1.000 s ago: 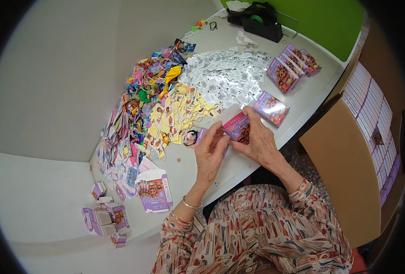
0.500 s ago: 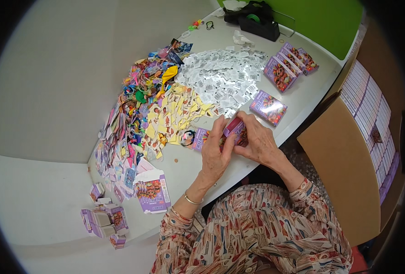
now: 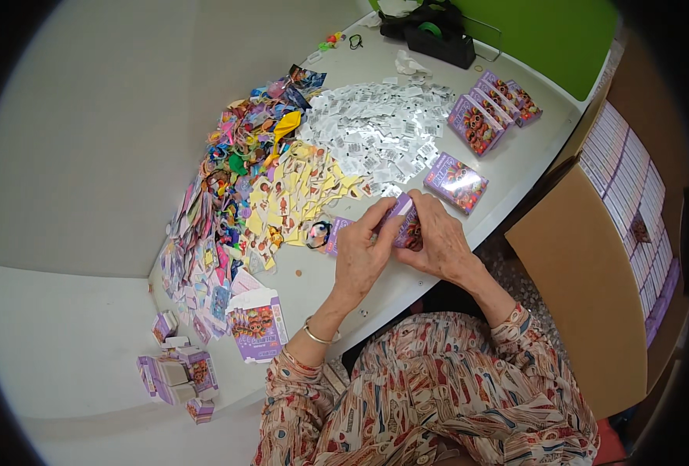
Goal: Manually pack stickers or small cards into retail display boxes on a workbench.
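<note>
Between my two hands is a small purple carton (image 3: 409,231), tilted up over the table near its front edge. My left hand (image 3: 364,252) grips its left side, thumb along the upper edge. The fingers of my right hand (image 3: 442,239) wrap round the other side. Part of the carton is hidden behind the fingers. Another purple carton (image 3: 340,227) lies flat, partly under my left hand, beside a dark hair tie with a shiny bead (image 3: 319,234). Just beyond my right hand lies a purple carton with a glossy printed front (image 3: 457,183).
A pile of white printed slips (image 3: 375,128) spreads across the back, beside yellow sticker cards (image 3: 301,182) and colourful trinkets (image 3: 235,163). Several cartons (image 3: 480,120) lean together at right. An opened carton (image 3: 256,330) lies left. A tape dispenser (image 3: 441,46) stands behind. A cardboard box (image 3: 585,287) holds packed cartons.
The held carton has turned slightly, so a purple side with a white strip now faces up. My left hand has shifted a little to the left and down; the right has barely moved.
</note>
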Demonstrator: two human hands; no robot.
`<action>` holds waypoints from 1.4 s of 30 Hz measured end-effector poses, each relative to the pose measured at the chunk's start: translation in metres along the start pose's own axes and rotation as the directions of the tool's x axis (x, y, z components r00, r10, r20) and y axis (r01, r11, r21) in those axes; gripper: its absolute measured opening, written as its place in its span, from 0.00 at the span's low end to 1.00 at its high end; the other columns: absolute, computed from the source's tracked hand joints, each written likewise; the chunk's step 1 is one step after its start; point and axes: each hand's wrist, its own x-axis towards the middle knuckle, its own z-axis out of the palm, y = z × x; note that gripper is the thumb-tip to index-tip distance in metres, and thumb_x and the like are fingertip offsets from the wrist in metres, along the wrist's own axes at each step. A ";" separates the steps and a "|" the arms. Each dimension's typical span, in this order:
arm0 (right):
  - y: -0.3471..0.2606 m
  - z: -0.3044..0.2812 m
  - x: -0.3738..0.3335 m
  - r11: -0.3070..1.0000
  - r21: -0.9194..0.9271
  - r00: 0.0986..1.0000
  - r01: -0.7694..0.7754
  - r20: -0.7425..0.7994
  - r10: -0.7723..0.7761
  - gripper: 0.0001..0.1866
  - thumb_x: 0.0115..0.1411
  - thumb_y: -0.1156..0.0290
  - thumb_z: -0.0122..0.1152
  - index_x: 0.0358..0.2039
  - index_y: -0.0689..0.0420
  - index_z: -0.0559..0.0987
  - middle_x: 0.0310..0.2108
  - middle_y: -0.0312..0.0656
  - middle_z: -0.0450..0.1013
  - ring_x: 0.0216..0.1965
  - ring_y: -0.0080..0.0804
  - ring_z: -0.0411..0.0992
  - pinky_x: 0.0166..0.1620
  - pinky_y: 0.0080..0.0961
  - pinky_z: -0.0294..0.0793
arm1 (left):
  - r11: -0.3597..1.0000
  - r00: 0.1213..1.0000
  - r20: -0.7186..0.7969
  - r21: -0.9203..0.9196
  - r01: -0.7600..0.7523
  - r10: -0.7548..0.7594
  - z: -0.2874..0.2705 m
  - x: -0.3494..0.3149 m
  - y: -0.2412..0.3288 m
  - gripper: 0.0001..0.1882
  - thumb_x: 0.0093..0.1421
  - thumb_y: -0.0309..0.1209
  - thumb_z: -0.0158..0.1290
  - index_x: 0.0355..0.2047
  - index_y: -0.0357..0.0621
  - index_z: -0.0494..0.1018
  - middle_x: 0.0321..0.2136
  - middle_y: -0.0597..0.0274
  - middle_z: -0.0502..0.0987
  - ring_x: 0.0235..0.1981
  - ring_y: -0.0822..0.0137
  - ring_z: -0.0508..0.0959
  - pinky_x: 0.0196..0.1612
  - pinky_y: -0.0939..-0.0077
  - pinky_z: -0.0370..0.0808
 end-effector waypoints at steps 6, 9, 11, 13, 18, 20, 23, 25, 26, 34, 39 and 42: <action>-0.001 0.001 -0.005 0.997 0.072 1.000 0.030 -0.010 -0.030 0.42 0.38 0.65 0.68 0.54 0.63 0.62 0.37 0.50 0.66 0.39 0.49 0.70 0.35 0.38 0.73 | 0.996 1.000 -0.002 -0.083 0.021 -0.021 -0.002 0.000 -0.014 0.14 0.62 0.27 0.54 0.48 0.35 0.75 0.26 0.65 0.78 0.27 0.82 0.70 0.31 0.85 0.70; -0.002 -0.001 -0.004 0.998 0.047 0.999 0.030 0.024 -0.032 0.42 0.38 0.64 0.68 0.54 0.64 0.61 0.37 0.50 0.66 0.38 0.49 0.71 0.34 0.37 0.73 | 0.998 0.999 -0.045 -0.062 0.009 -0.011 -0.001 -0.001 -0.012 0.14 0.62 0.26 0.53 0.47 0.36 0.76 0.20 0.65 0.75 0.22 0.82 0.68 0.26 0.84 0.67; -0.001 0.002 -0.004 0.998 0.035 0.999 0.046 0.016 -0.046 0.43 0.38 0.64 0.68 0.54 0.65 0.61 0.37 0.50 0.66 0.38 0.49 0.71 0.34 0.37 0.73 | 1.000 0.998 -0.058 -0.003 0.014 -0.014 -0.001 -0.002 -0.008 0.14 0.62 0.25 0.53 0.47 0.36 0.76 0.19 0.66 0.74 0.22 0.83 0.67 0.25 0.84 0.66; 0.000 0.003 -0.004 0.998 0.020 0.998 0.060 0.009 -0.060 0.43 0.38 0.64 0.68 0.54 0.65 0.61 0.36 0.50 0.66 0.38 0.48 0.71 0.34 0.37 0.73 | 0.998 0.997 -0.046 0.023 0.059 -0.058 -0.001 -0.004 -0.003 0.14 0.62 0.25 0.52 0.47 0.36 0.76 0.18 0.66 0.73 0.21 0.83 0.66 0.24 0.84 0.65; -0.001 0.002 -0.007 0.995 -0.039 0.993 0.092 0.073 -0.089 0.45 0.38 0.63 0.69 0.56 0.67 0.59 0.39 0.51 0.65 0.40 0.48 0.71 0.35 0.36 0.75 | 0.999 0.999 -0.024 0.043 0.024 -0.023 0.000 -0.008 -0.013 0.15 0.63 0.23 0.49 0.50 0.34 0.74 0.26 0.69 0.75 0.24 0.82 0.67 0.27 0.86 0.66; 0.001 0.004 -0.008 0.994 -0.043 0.993 0.105 0.051 -0.103 0.46 0.38 0.63 0.69 0.56 0.67 0.59 0.40 0.52 0.65 0.40 0.48 0.71 0.36 0.37 0.75 | 0.999 0.999 -0.028 0.042 -0.025 0.026 0.001 -0.013 -0.014 0.15 0.63 0.21 0.49 0.50 0.34 0.73 0.28 0.65 0.77 0.24 0.80 0.68 0.27 0.85 0.67; 0.005 0.008 -0.011 0.993 -0.038 0.993 0.113 0.026 -0.112 0.47 0.39 0.62 0.69 0.57 0.67 0.58 0.40 0.52 0.66 0.41 0.49 0.71 0.36 0.37 0.75 | 0.937 0.975 0.033 0.273 -0.219 0.219 0.002 -0.020 -0.014 0.18 0.61 0.18 0.46 0.52 0.33 0.71 0.37 0.51 0.79 0.29 0.67 0.77 0.33 0.77 0.72; 0.005 0.011 -0.012 0.994 -0.026 0.994 0.108 0.026 -0.108 0.47 0.40 0.62 0.69 0.58 0.67 0.58 0.41 0.52 0.66 0.41 0.49 0.71 0.36 0.38 0.75 | 0.856 0.917 0.087 0.332 -0.396 0.390 0.002 -0.025 -0.017 0.21 0.57 0.16 0.45 0.53 0.28 0.66 0.47 0.38 0.73 0.49 0.43 0.74 0.52 0.57 0.71; 0.005 0.012 -0.012 0.994 -0.011 0.994 0.111 0.018 -0.110 0.47 0.41 0.61 0.69 0.58 0.67 0.58 0.41 0.52 0.66 0.41 0.49 0.71 0.36 0.38 0.75 | 0.856 0.918 0.087 0.334 -0.394 0.388 0.005 -0.028 -0.018 0.21 0.57 0.16 0.45 0.53 0.28 0.66 0.47 0.38 0.73 0.49 0.43 0.74 0.52 0.57 0.71; 0.003 0.011 -0.010 0.999 0.046 1.000 0.017 0.021 -0.018 0.48 0.42 0.59 0.72 0.58 0.65 0.57 0.43 0.54 0.70 0.41 0.51 0.73 0.38 0.36 0.75 | 0.970 0.993 -0.119 -0.243 -0.011 -0.018 0.012 -0.027 -0.023 0.19 0.62 0.19 0.47 0.54 0.30 0.67 0.48 0.42 0.74 0.47 0.49 0.77 0.51 0.64 0.73; 0.001 0.015 -0.008 0.995 0.040 0.995 0.090 -0.052 -0.087 0.45 0.43 0.61 0.69 0.57 0.66 0.58 0.37 0.49 0.67 0.38 0.47 0.72 0.33 0.38 0.74 | 0.982 0.963 -0.215 0.132 -0.138 0.165 0.023 -0.041 -0.030 0.15 0.63 0.21 0.49 0.50 0.33 0.72 0.45 0.51 0.78 0.44 0.64 0.79 0.47 0.74 0.74; -0.001 0.015 -0.008 0.993 0.021 0.993 0.116 -0.037 -0.115 0.44 0.43 0.61 0.68 0.56 0.66 0.58 0.37 0.49 0.67 0.38 0.46 0.72 0.33 0.37 0.74 | 0.944 0.922 -0.260 0.239 -0.226 0.287 0.022 -0.042 -0.039 0.14 0.64 0.22 0.49 0.50 0.34 0.73 0.42 0.56 0.79 0.39 0.72 0.78 0.43 0.79 0.74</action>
